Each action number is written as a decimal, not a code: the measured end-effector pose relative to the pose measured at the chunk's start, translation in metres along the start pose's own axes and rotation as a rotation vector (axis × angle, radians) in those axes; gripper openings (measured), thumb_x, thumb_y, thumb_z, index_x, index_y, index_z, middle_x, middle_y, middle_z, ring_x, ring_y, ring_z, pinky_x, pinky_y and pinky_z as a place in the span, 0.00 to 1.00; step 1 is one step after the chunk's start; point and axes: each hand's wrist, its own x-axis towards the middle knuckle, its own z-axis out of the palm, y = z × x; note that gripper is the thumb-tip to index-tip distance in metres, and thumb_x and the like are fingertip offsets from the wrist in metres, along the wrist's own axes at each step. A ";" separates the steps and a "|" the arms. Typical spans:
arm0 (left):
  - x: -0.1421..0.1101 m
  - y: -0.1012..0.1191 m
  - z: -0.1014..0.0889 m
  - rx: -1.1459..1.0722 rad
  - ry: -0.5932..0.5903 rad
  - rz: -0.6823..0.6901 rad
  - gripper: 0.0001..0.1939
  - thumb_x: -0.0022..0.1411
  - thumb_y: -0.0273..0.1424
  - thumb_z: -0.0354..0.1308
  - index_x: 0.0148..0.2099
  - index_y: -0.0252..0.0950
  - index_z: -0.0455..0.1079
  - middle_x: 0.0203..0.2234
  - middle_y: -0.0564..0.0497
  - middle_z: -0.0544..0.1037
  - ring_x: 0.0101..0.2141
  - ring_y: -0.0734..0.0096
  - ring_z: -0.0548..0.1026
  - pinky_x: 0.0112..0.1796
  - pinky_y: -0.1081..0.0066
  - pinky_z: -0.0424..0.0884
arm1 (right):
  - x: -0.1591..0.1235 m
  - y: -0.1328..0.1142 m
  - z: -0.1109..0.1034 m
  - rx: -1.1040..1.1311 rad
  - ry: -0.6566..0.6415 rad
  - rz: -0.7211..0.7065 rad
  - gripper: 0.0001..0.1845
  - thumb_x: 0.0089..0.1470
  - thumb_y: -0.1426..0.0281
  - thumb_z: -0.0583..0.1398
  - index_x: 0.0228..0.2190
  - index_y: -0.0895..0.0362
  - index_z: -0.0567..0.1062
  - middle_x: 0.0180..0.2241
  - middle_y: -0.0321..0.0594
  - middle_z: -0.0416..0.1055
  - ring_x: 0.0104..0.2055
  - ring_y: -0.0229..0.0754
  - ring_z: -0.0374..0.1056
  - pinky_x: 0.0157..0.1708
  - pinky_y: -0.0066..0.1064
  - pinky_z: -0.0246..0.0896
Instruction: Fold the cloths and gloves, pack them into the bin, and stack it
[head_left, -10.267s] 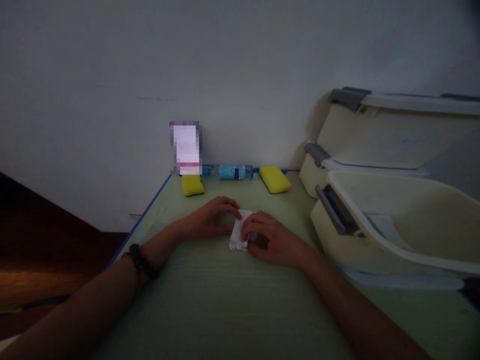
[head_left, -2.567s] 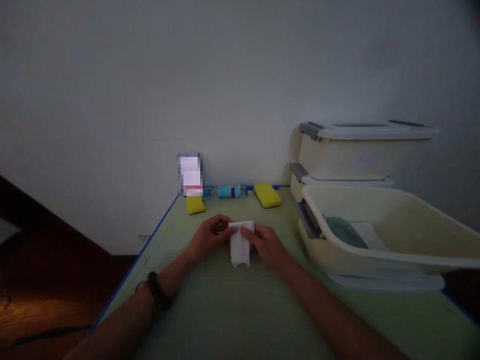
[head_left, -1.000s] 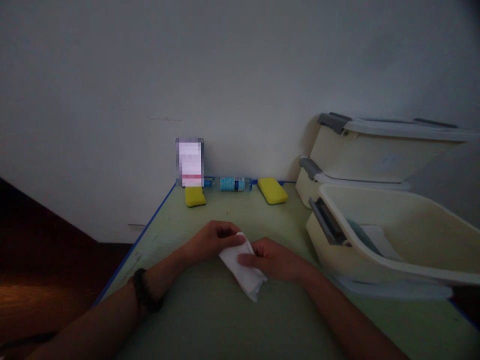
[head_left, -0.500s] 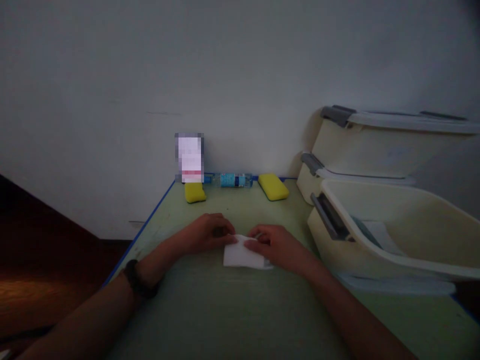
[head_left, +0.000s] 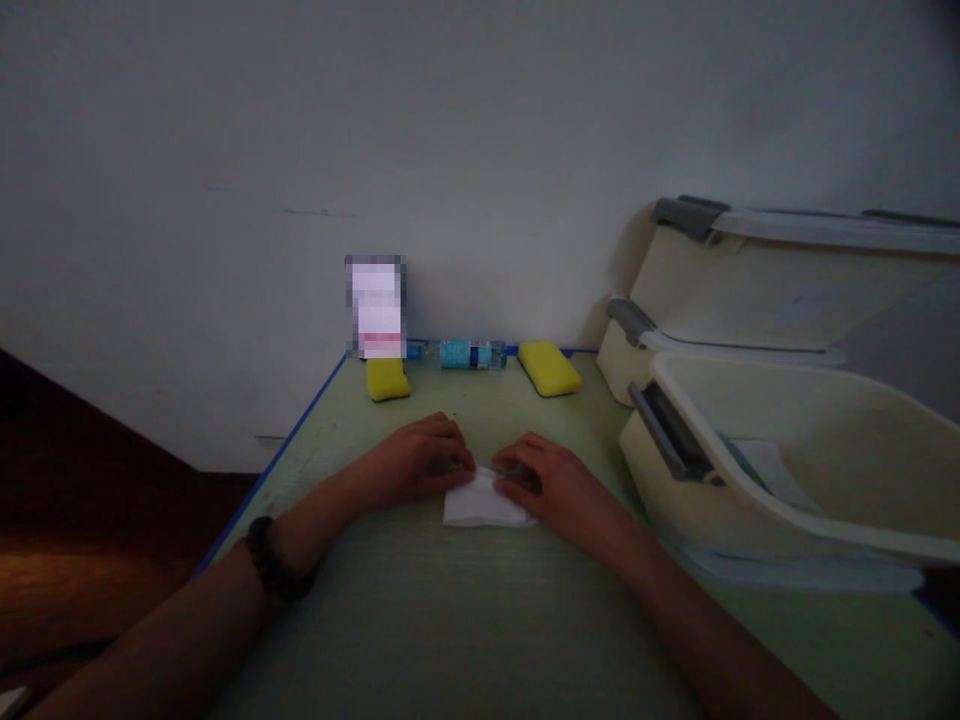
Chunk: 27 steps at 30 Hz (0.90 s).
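A folded white cloth [head_left: 484,505] lies on the green table, small and roughly rectangular; whether it is fabric or paper I cannot tell for sure. My left hand [head_left: 427,458] is closed at its far left edge, thumb on top and fingertips curled behind it. At its right part, my right hand [head_left: 544,485] pinches the cloth in the same way, thumb toward the left. A short gap separates the two hands' fingertips. The fingers cover the cloth's far corners and right side. A dark beaded bracelet [head_left: 274,560] circles the left wrist.
Beyond the hands, a clear bottle with a blue label [head_left: 466,354] lies between two yellow sponges [head_left: 550,368]. A blurred-out phone-like screen [head_left: 377,308] leans on the wall. At right, an open cream bin [head_left: 720,520] holds folded cloths, with lidded bins [head_left: 720,290] behind.
The cloth's loose layer at the lower right now lies tucked in, so its near edge looks more even. Both hands stay at the cloth, with small finger shifts. The view has tilted slightly.
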 end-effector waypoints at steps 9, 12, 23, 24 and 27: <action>0.000 0.001 0.003 -0.065 -0.030 -0.045 0.07 0.59 0.30 0.50 0.38 0.34 0.66 0.33 0.48 0.67 0.37 0.69 0.66 0.39 0.70 0.63 | -0.002 -0.005 0.005 0.006 -0.026 -0.006 0.15 0.50 0.62 0.57 0.39 0.56 0.72 0.35 0.40 0.65 0.38 0.39 0.62 0.39 0.32 0.56; 0.001 0.004 0.001 -0.041 -0.064 -0.038 0.08 0.59 0.32 0.49 0.37 0.34 0.67 0.33 0.48 0.68 0.37 0.68 0.65 0.40 0.69 0.62 | -0.002 -0.007 0.006 0.013 -0.024 0.010 0.11 0.50 0.64 0.58 0.34 0.57 0.72 0.33 0.39 0.65 0.37 0.39 0.62 0.38 0.31 0.56; -0.005 0.013 -0.008 -0.011 -0.120 -0.188 0.12 0.53 0.39 0.56 0.35 0.35 0.65 0.34 0.50 0.67 0.36 0.67 0.65 0.39 0.68 0.62 | -0.005 -0.009 0.005 0.037 -0.010 0.083 0.06 0.45 0.68 0.60 0.27 0.58 0.70 0.28 0.36 0.65 0.30 0.36 0.60 0.29 0.28 0.53; -0.005 0.015 -0.009 -0.031 -0.125 -0.217 0.11 0.54 0.38 0.55 0.35 0.35 0.65 0.33 0.50 0.68 0.35 0.68 0.66 0.37 0.69 0.62 | -0.005 -0.009 0.005 0.049 -0.010 0.087 0.06 0.45 0.68 0.60 0.27 0.58 0.70 0.28 0.36 0.65 0.30 0.35 0.60 0.28 0.27 0.53; -0.005 0.021 -0.011 -0.120 -0.123 -0.339 0.10 0.56 0.37 0.51 0.36 0.35 0.63 0.28 0.52 0.69 0.29 0.72 0.67 0.30 0.72 0.63 | -0.005 -0.010 0.003 0.155 -0.041 0.141 0.06 0.45 0.68 0.60 0.27 0.57 0.70 0.24 0.34 0.66 0.26 0.33 0.60 0.24 0.26 0.52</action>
